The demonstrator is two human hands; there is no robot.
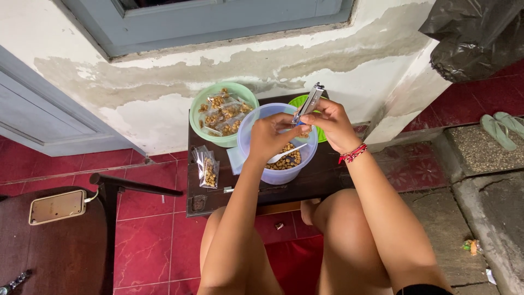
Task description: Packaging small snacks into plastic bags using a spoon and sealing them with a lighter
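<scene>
A: Head view, surface and room: a small dark table (322, 183) is set against a stained, peeling wall (164, 117) on a red tiled floor (147, 240). On the table a clear blue tub (256, 123) of brown snacks with a white spoon (286, 153) is placed, just beside a green bowl (199, 123) filled with small sealed packets. One filled packet (207, 166) is stood at the table's left edge.

B: And the hands?

A: A metal stapler (309, 101) is gripped by the closed right hand (333, 123) above the tub. The left hand (270, 136) is pinched shut at the stapler's lower end; what is pinched is hidden by fingers and cannot be told. A green lid (300, 101) is mostly covered by the hands. A black bag (475, 33) is cut off at the upper right.
</scene>
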